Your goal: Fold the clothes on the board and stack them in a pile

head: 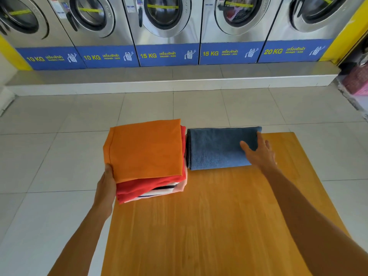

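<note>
A pile of folded clothes (147, 170) sits at the far left corner of the wooden board (209, 226). An orange garment (145, 150) tops it, with a red one (139, 189) and a striped white one beneath. My left hand (106, 186) presses against the pile's left side, thumb on the orange edge. To the right of the pile lies a folded blue denim piece (217, 148). My right hand (258, 152) rests flat on its right end, fingers spread.
A row of steel washing machines (165, 26) on a tiled step lines the far wall. White floor tiles (49, 156) surround the board. A pink basket (358, 80) stands at the far right.
</note>
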